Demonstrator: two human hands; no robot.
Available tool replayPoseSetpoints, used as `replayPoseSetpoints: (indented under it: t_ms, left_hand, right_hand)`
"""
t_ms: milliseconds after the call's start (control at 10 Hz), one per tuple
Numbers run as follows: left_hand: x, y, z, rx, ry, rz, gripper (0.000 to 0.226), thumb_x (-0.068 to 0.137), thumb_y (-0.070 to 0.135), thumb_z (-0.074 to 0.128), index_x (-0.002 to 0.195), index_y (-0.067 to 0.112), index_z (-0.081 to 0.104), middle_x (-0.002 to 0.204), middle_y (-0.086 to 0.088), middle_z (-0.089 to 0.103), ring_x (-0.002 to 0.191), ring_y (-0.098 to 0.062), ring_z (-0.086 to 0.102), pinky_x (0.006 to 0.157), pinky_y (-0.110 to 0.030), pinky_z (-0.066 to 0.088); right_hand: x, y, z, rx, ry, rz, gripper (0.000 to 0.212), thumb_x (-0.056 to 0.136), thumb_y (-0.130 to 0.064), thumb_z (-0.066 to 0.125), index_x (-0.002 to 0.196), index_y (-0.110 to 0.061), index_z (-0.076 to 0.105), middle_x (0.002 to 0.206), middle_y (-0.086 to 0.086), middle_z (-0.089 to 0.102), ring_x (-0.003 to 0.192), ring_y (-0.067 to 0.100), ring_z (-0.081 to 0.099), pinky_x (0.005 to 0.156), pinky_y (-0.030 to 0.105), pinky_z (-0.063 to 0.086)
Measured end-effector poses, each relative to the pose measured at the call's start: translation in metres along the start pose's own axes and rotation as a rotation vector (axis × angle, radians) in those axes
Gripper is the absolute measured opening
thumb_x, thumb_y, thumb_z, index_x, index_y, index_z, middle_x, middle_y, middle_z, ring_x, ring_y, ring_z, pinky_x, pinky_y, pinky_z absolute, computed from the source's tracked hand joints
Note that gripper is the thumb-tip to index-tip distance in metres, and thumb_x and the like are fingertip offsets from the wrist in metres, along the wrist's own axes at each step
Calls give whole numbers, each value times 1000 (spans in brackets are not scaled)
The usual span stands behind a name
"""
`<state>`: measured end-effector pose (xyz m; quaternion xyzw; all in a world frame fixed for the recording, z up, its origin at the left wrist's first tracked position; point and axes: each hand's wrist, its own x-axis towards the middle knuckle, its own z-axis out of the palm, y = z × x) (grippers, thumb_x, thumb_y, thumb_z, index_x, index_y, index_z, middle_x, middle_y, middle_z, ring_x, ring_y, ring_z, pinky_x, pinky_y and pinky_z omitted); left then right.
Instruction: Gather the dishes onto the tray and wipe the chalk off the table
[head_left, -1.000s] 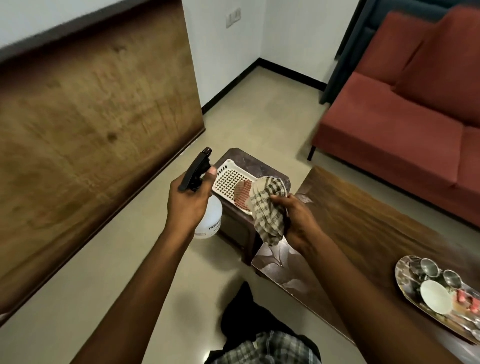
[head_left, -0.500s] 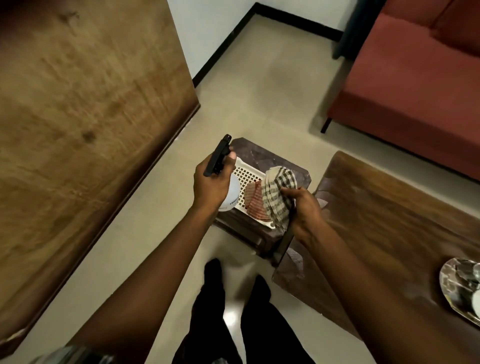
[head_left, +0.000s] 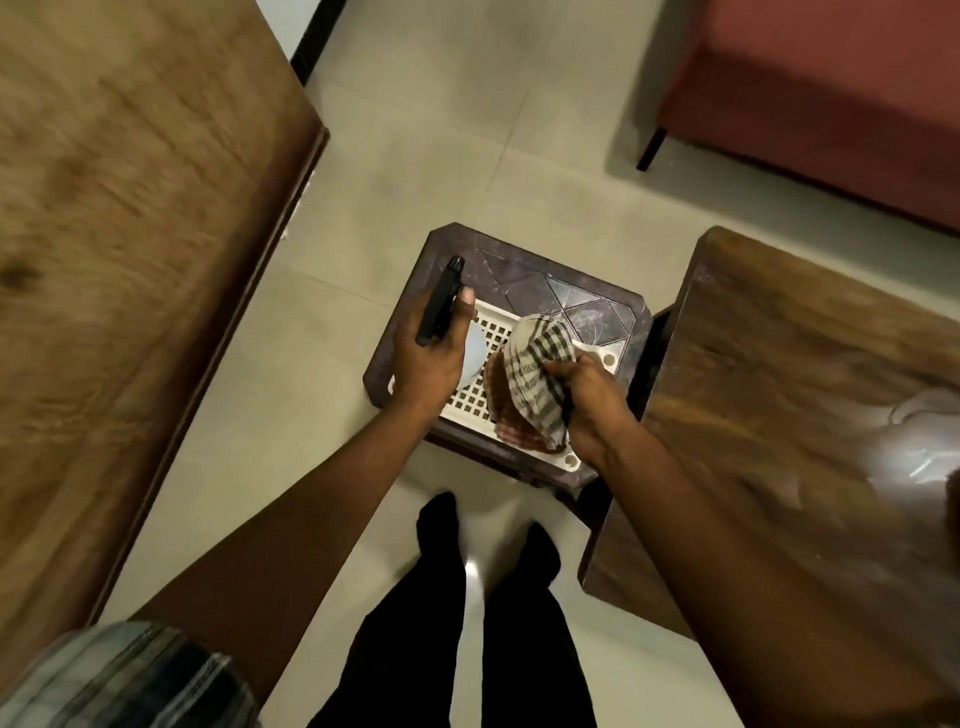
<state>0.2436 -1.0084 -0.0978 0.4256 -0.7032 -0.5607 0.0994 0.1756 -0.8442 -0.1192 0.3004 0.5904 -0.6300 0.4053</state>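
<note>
Left hand closed around the black trigger head of a spray bottle, thumb up along it; the pale bottle body shows below the palm. Right hand closed, pinching a bunched checked cloth. Both hands are above a white perforated basket on a dark stool. A reddish cloth lies in the basket under the checked one. The wooden bench is to the right, surface blurred.
</note>
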Motion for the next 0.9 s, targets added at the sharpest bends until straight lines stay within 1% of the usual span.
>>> replayPoseSetpoints:
  t_ms: [100,200,300,400,500,600,700,800,900]
  left_hand:
    - [8,-17,3,42,-13,48,21,106,44,66,116,28,75,82,41,68,86,42,51,78,15,31]
    - [8,-17,3,37,-11,96,10,106,41,68,114,46,70,88,46,69,92,41,53,81,14,34]
    - [15,-27,5,27,-70,135,23,102,38,74,125,35,71,105,32,73,103,24,64,89,-3,48]
    - [18,-35,-2,80,-126,192,45,99,35,80,140,29,65,126,20,70,116,20,62,97,-7,48]
    - [25,-46,-26,266,-230,247,82,90,11,85,161,27,45,153,6,58,135,-3,61,108,-23,53]
    - [25,-42,-48,339,-303,253,106,78,-12,77,167,29,34,162,-3,47,149,-20,50,111,-20,50]
    - [20,-21,-84,395,-338,328,110,68,-23,62,166,20,37,162,-9,43,150,-19,43,113,-23,51]
    - [23,11,-97,423,-261,430,88,76,-13,55,159,15,48,161,-13,45,150,-25,45,112,-34,53]
    - [25,73,-98,475,-154,640,59,95,-6,48,149,14,58,157,-12,52,147,-27,49,112,-5,33]
  right_hand:
    - [17,12,-1,-197,119,2,22,102,-6,62,123,-6,69,110,19,80,90,33,79,71,42,67]
    - [21,19,-4,-514,295,-145,22,98,-13,71,120,-9,71,102,9,80,90,33,78,83,47,66]
    - [11,24,-1,-737,436,-343,34,94,-22,78,125,-14,68,105,1,74,98,27,75,83,34,59]
    - [1,27,0,-763,426,-368,42,93,-23,77,132,-15,64,117,4,75,104,27,73,85,32,56]
    - [-15,29,-1,-902,406,-435,49,94,-26,72,140,-17,59,133,4,70,118,28,69,93,38,57]
    - [-31,20,-1,-989,404,-497,51,95,-26,68,144,-19,58,140,5,66,125,29,65,96,40,56]
    - [-62,0,1,-1100,332,-589,51,97,-27,63,147,-19,57,144,5,63,130,29,60,97,43,56]
    - [-88,-23,2,-1149,334,-672,51,98,-29,61,148,-19,55,148,4,60,134,28,58,96,44,55]
    - [-122,-57,2,-1198,375,-818,53,99,-33,59,150,-21,53,152,2,59,135,26,57,98,43,56]
